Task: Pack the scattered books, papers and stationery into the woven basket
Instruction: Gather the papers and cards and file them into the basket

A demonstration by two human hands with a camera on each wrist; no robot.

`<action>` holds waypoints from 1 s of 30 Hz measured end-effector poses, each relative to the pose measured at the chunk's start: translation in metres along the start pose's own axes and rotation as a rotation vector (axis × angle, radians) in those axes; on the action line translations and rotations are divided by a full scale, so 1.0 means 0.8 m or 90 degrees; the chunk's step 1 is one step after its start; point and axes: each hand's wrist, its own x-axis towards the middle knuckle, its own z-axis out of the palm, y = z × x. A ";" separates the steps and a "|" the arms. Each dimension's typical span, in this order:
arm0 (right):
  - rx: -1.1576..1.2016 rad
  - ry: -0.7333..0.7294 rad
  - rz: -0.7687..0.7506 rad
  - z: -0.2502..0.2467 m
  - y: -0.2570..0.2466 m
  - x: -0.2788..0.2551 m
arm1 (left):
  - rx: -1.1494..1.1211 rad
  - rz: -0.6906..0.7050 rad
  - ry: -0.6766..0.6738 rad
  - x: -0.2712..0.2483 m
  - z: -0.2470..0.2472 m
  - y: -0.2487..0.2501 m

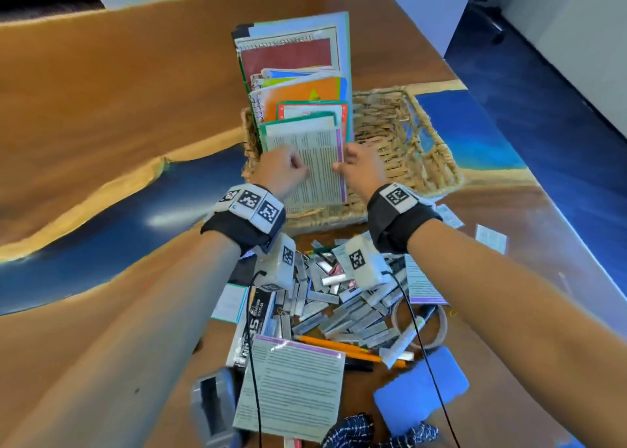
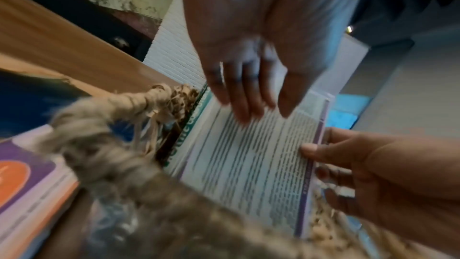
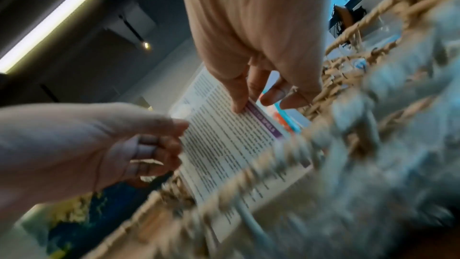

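The woven basket (image 1: 407, 135) stands in the middle of the table, and several books and notebooks (image 1: 295, 57) stand upright in its left half. A printed sheet with a purple edge (image 1: 315, 172) leans at the front of that stack. My left hand (image 1: 288, 169) holds the sheet's left side, fingers curled and thumb against the paper. My right hand (image 1: 353, 166) pinches the purple right edge. In the left wrist view my left hand (image 2: 263, 113) lies on the sheet (image 2: 248, 164) behind the basket rim (image 2: 112, 164). In the right wrist view my right hand (image 3: 251, 105) pinches the sheet (image 3: 224, 145).
Between my forearms on the table lies a heap of staple strips (image 1: 339, 305), with pencils (image 1: 339, 346), a tape roll (image 1: 420, 325), a staple box (image 1: 254, 325), another printed sheet (image 1: 291, 383), a blue pad (image 1: 420, 390) and a grey stapler (image 1: 213, 407). Small paper slips (image 1: 488, 237) lie near the right table edge.
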 end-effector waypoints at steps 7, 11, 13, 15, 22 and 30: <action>-0.150 0.049 0.070 0.013 0.023 0.011 | 0.188 -0.061 -0.287 0.025 0.044 -0.014; -0.112 0.048 0.090 0.015 0.034 0.021 | 0.207 -0.078 -0.314 0.030 0.059 -0.025; -0.062 0.073 0.111 0.018 0.034 0.025 | 0.202 -0.072 -0.263 0.030 0.061 -0.033; -0.034 0.084 0.111 0.021 0.032 0.029 | 0.193 -0.063 -0.197 0.026 0.063 -0.040; -0.054 0.092 0.071 0.022 0.031 0.031 | 0.169 -0.047 -0.173 0.021 0.071 -0.046; -0.094 0.076 0.080 0.021 0.032 0.026 | 0.172 -0.036 -0.234 0.020 0.072 -0.040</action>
